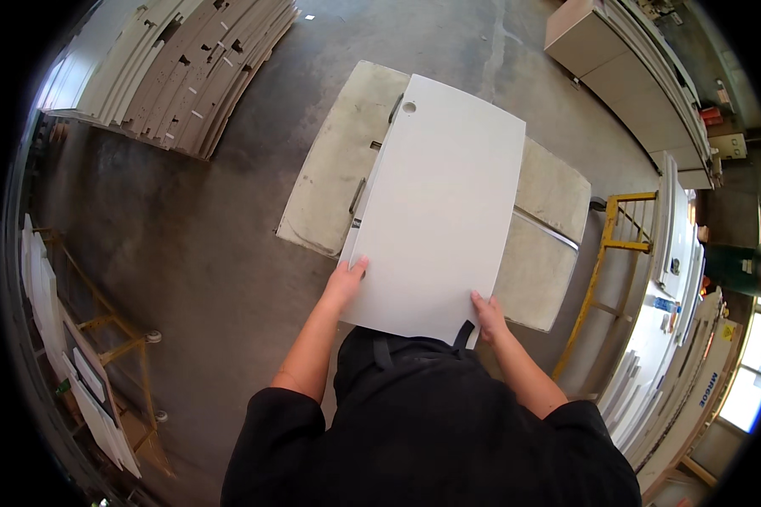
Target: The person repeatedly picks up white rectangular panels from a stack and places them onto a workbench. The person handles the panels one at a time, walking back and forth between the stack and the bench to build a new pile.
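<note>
A large white panel (444, 194) with a round hole near its far left corner lies lengthwise away from me, its near end against my body. My left hand (347, 279) is closed on its left edge near the close corner, thumb on top and fingers hidden underneath. On the opposite edge my right hand (487, 315) grips the near right corner in the same way. Beneath the panel is a worn, pale work table (325, 165). Along the panel's left side, another white edge and dark slots or fittings show; what they belong to is unclear.
Stacked boards with cutouts (194, 72) stand at the far left. A yellow frame cart (114, 338) holding panels is at the left. Another yellow frame (600, 270) stands to the right, beside white panels (664, 279). A big stack of panels (626, 76) occupies the far right.
</note>
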The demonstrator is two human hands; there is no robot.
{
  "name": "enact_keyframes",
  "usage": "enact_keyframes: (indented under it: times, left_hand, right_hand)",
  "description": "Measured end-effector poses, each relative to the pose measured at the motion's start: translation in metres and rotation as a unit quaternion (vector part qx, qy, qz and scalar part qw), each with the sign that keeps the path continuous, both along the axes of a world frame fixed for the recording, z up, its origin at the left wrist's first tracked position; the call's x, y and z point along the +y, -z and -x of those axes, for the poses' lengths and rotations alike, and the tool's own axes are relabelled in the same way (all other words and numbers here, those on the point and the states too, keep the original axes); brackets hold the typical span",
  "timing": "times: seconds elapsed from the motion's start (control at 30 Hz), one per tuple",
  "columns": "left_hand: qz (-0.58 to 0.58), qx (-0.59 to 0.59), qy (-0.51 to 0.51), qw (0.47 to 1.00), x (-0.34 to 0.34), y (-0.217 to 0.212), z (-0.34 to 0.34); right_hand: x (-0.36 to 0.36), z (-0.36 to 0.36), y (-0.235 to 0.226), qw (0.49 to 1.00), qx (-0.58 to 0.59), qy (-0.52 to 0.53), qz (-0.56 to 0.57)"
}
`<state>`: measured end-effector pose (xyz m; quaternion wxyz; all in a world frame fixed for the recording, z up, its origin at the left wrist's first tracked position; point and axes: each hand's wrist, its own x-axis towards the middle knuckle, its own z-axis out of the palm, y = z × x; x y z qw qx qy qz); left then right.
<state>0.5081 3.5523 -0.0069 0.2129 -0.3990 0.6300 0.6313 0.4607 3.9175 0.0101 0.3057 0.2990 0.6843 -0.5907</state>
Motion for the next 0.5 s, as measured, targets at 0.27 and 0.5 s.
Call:
enact_keyframes:
  times: [0.27,0.5]
  left_hand:
    - [0.318,-0.084,0.413,0.849,-0.035,-0.067,0.037]
    - [0.249,-0.057,0.234,0.938,-0.039,-0.012,0.001]
  right_hand:
    - [0.017,-0.010,0.006,0.960,0.020,-0.200,-0.195]
    - [0.048,-0.032,0.036,0.967,-0.007,-0.198,-0.161]
